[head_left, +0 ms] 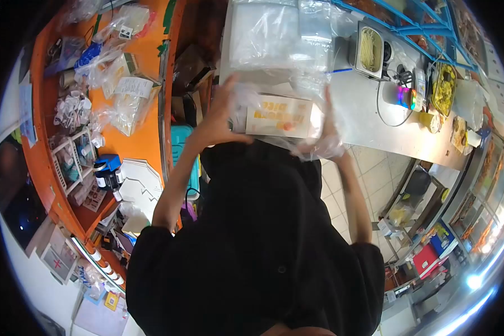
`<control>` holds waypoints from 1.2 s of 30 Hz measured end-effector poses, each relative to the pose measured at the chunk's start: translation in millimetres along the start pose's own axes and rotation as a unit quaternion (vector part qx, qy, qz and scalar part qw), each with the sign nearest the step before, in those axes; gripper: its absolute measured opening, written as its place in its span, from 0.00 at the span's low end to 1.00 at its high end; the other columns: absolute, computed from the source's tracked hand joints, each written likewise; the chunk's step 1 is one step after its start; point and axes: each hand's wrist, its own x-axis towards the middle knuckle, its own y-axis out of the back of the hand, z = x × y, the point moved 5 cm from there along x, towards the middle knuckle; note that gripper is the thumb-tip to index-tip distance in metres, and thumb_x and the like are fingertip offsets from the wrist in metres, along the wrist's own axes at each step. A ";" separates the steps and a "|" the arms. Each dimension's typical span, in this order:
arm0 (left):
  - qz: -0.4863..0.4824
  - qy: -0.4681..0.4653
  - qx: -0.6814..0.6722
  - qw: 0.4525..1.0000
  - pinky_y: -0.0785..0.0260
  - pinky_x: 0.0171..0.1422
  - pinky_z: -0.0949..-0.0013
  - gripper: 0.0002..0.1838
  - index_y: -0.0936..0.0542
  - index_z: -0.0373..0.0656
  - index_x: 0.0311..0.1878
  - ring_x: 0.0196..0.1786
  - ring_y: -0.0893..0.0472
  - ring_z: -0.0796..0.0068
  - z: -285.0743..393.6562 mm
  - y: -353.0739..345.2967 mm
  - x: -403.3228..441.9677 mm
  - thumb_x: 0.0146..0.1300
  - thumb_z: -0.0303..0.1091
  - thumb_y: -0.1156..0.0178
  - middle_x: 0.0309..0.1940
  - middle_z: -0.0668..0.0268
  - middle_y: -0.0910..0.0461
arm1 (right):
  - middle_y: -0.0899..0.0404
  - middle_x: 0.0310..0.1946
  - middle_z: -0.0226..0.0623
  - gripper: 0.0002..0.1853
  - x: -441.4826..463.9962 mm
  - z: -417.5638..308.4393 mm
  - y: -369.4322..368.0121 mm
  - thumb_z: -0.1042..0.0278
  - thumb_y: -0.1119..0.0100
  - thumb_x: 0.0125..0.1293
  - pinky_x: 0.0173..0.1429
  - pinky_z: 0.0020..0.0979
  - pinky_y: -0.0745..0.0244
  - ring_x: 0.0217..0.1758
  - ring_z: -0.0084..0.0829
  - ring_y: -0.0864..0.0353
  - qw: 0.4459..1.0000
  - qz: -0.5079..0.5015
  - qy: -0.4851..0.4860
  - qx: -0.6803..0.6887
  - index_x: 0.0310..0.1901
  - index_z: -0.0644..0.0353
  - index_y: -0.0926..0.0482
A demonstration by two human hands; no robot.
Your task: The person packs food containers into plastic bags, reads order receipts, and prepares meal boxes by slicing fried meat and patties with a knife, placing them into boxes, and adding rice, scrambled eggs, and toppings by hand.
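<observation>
A white box with orange lettering [280, 116] lies at the front edge of the metal counter, with clear plastic bag film around its sides. My left hand [218, 122] is beside the box's left end, thumb and fingers spread, near the film. At the right end, my right hand [323, 137] is wrapped in crumpled clear plastic and its fingers hold the bag. Beyond the box lie stacks of clear plastic bags [266, 36].
A metal tray of noodle-like strips [369, 49] stands right of the bags, near a blue wire rack [425, 28]. Farther right is a yellow food tray [443, 89]. An orange shelf [143, 106] with bagged packages runs along the left.
</observation>
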 end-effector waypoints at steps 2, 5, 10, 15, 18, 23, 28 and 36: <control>-0.050 -0.066 -0.060 0.995 0.45 0.75 0.55 0.51 0.39 0.42 0.71 0.75 0.41 0.51 -13.7 -46.8 18.6 0.42 0.38 0.23 0.72 0.53 0.42 | 0.36 0.64 0.38 0.52 23.2 12.9 -44.5 0.57 0.30 0.55 0.74 0.46 0.48 0.71 0.33 0.41 0.991 0.061 0.001 0.123 0.76 0.58 0.52; -0.073 -0.050 -0.095 0.992 0.43 0.74 0.58 0.45 0.37 0.39 0.69 0.72 0.36 0.53 2.5 -42.1 39.6 0.47 0.32 0.26 0.67 0.53 0.35 | 0.23 0.50 0.33 0.43 49.1 -9.0 -61.4 0.65 0.33 0.55 0.68 0.45 0.42 0.61 0.30 0.30 0.995 0.051 0.028 -0.082 0.72 0.59 0.43; 0.076 0.054 -0.246 0.965 0.44 0.75 0.59 0.40 0.35 0.39 0.66 0.70 0.35 0.62 30.9 -16.0 26.5 0.49 0.28 0.27 0.60 0.56 0.32 | 0.21 0.44 0.37 0.21 49.1 52.0 -76.7 0.72 0.36 0.54 0.65 0.42 0.37 0.53 0.36 0.26 0.987 0.161 -0.017 0.012 0.51 0.61 0.26; 0.163 0.039 -0.146 0.975 0.43 0.73 0.64 0.37 0.38 0.41 0.69 0.67 0.33 0.68 3.4 -84.3 22.9 0.59 0.34 0.32 0.63 0.60 0.32 | 0.26 0.53 0.58 0.20 61.3 -43.8 -106.5 0.72 0.40 0.54 0.74 0.48 0.44 0.69 0.52 0.36 0.906 0.067 -0.081 -0.411 0.50 0.68 0.23; 0.165 0.036 -0.008 0.986 0.37 0.68 0.64 0.31 0.34 0.42 0.67 0.62 0.28 0.67 -8.8 -80.1 21.2 0.62 0.38 0.35 0.59 0.60 0.28 | 0.32 0.61 0.63 0.24 45.2 -81.5 -117.5 0.75 0.42 0.54 0.78 0.48 0.49 0.74 0.59 0.45 0.868 0.054 0.023 -0.493 0.55 0.72 0.25; 0.155 0.206 0.160 0.953 0.27 0.43 0.58 0.14 0.25 0.45 0.44 0.37 0.21 0.64 -9.5 -48.1 34.9 0.64 0.44 0.39 0.33 0.65 0.23 | 0.35 0.68 0.58 0.20 30.0 -147.7 -32.8 0.71 0.43 0.65 0.75 0.43 0.40 0.74 0.53 0.39 0.965 -0.110 0.060 -0.232 0.58 0.70 0.24; 0.120 0.144 -0.069 0.980 0.28 0.39 0.57 0.12 0.25 0.45 0.36 0.32 0.22 0.63 10.2 -4.0 31.1 0.60 0.40 0.35 0.30 0.66 0.25 | 0.20 0.54 0.40 0.20 152.8 -122.0 -13.3 0.54 0.49 0.74 0.64 0.33 0.30 0.58 0.31 0.24 0.931 -0.274 0.069 0.230 0.55 0.60 0.20; 0.069 0.005 -0.109 0.992 0.31 0.50 0.62 0.16 0.27 0.40 0.47 0.44 0.25 0.64 110.1 86.1 102.7 0.59 0.33 0.34 0.42 0.63 0.27 | 0.19 0.49 0.39 0.20 133.5 -95.9 -4.5 0.51 0.50 0.75 0.52 0.31 0.25 0.49 0.32 0.20 0.971 -0.167 -0.138 0.099 0.49 0.64 0.22</control>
